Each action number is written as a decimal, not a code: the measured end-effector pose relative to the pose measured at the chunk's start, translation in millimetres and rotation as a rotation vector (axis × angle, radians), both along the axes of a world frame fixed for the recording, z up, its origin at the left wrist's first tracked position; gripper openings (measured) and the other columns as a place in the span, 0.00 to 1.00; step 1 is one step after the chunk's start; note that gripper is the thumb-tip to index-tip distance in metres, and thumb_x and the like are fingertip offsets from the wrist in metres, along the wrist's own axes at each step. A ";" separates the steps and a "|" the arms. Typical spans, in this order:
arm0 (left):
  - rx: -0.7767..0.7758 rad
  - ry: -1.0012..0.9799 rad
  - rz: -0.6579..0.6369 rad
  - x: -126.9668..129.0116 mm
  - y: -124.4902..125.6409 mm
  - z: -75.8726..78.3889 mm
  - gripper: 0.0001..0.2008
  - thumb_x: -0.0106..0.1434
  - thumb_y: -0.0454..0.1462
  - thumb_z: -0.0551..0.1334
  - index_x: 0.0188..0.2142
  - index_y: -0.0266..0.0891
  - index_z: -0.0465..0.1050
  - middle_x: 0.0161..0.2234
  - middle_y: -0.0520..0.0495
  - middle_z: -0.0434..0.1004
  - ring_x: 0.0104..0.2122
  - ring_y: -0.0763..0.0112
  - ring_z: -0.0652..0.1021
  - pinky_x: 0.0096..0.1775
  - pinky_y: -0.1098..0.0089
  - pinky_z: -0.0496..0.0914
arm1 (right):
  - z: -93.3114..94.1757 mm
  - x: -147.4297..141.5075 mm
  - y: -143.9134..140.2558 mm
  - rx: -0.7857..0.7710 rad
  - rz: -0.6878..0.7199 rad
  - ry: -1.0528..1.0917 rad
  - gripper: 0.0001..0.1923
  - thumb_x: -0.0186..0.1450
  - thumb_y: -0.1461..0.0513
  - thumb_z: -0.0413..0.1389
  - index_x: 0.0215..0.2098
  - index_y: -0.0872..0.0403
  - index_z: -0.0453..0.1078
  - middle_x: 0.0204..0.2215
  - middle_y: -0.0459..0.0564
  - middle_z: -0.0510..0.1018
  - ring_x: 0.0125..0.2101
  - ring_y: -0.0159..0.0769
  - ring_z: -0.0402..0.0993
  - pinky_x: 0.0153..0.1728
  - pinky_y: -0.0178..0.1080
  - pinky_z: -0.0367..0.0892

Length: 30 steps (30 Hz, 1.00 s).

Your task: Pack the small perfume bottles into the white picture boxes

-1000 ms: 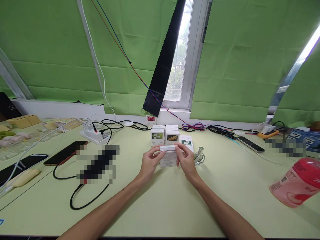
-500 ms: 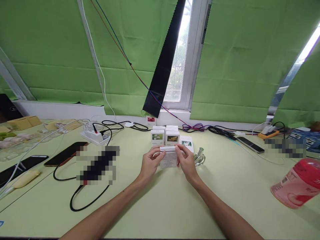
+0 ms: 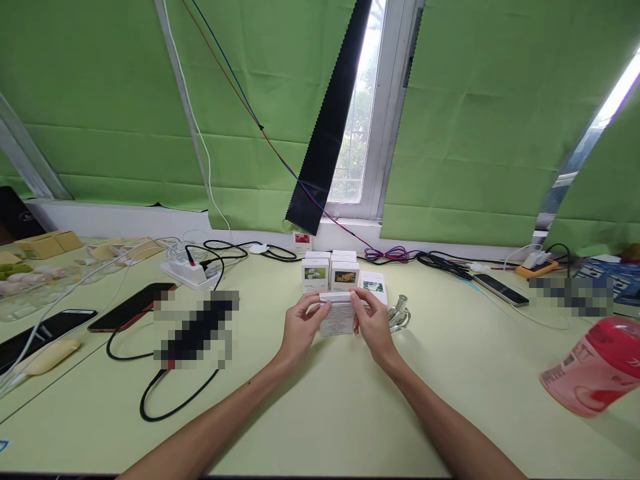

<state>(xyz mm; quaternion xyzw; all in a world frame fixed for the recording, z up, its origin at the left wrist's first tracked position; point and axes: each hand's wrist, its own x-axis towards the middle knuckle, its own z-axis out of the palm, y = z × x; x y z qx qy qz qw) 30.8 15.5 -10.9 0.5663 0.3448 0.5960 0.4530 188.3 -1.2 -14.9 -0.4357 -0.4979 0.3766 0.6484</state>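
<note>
Between my hands is a small white box (image 3: 337,319) with fine printed text on the side facing me. My left hand (image 3: 301,325) pinches its left edge and top corner, thumb in front. On the opposite edge, my right hand (image 3: 371,321) grips with thumb and fingers closed. Just behind stand several similar white boxes, among them one with a white-flower picture (image 3: 315,274) and one with a yellow-flower picture (image 3: 345,277). To their right another white box (image 3: 373,285) leans back or lies tilted, partly behind my right hand. A coiled clear cable (image 3: 400,315) lies beside that hand.
At left are a white power strip (image 3: 193,272), black cables and two phones (image 3: 131,308). A pink bottle with a red lid (image 3: 595,367) stands at right. A grey handheld device (image 3: 500,289) and an orange meter (image 3: 537,268) lie at the back right of the table (image 3: 330,420).
</note>
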 end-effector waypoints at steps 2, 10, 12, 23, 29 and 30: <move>0.029 0.000 0.009 0.1 0.1 -1.7 0.13 0.57 0.46 0.72 0.36 0.41 0.83 0.46 0.42 0.79 0.49 0.57 0.77 0.49 0.62 0.75 | -0.1 -0.2 0.0 -0.001 0.001 0.002 0.25 0.64 0.43 0.60 0.45 0.54 0.75 0.36 0.49 0.81 0.16 0.27 0.64 0.14 0.34 0.62; 0.044 -0.010 0.069 0.8 -2.3 -1.8 0.12 0.56 0.46 0.73 0.34 0.41 0.82 0.46 0.42 0.77 0.50 0.57 0.76 0.49 0.62 0.74 | 1.5 -1.0 -1.3 0.003 0.008 0.000 0.24 0.64 0.43 0.59 0.45 0.53 0.75 0.35 0.49 0.80 0.16 0.27 0.64 0.14 0.34 0.62; 0.050 -0.009 0.062 1.0 -3.1 -0.3 0.12 0.56 0.46 0.73 0.34 0.41 0.82 0.46 0.42 0.77 0.50 0.57 0.77 0.49 0.62 0.74 | 1.4 -0.8 -1.1 0.003 0.004 -0.005 0.25 0.64 0.43 0.59 0.45 0.53 0.76 0.35 0.49 0.80 0.16 0.27 0.64 0.14 0.34 0.63; 0.074 -0.007 0.076 -1.1 -1.0 -4.3 0.12 0.60 0.47 0.69 0.34 0.42 0.81 0.45 0.43 0.76 0.49 0.59 0.76 0.45 0.66 0.74 | 0.9 -0.2 -0.6 0.017 0.011 0.002 0.22 0.64 0.45 0.59 0.45 0.53 0.76 0.35 0.49 0.80 0.16 0.27 0.64 0.14 0.34 0.62; 0.078 0.005 0.118 0.1 0.9 -6.4 0.14 0.59 0.49 0.70 0.32 0.41 0.79 0.45 0.43 0.75 0.49 0.59 0.76 0.45 0.66 0.74 | 0.7 -0.2 -0.4 0.011 0.018 0.004 0.22 0.65 0.46 0.60 0.45 0.53 0.75 0.33 0.48 0.80 0.16 0.27 0.64 0.14 0.34 0.62; 0.083 0.008 0.122 0.1 0.9 -6.5 0.14 0.59 0.49 0.70 0.32 0.41 0.79 0.45 0.43 0.74 0.49 0.59 0.76 0.45 0.66 0.74 | 0.6 -0.3 -0.4 0.011 0.020 0.003 0.22 0.65 0.46 0.59 0.45 0.53 0.75 0.33 0.48 0.80 0.16 0.27 0.63 0.14 0.34 0.61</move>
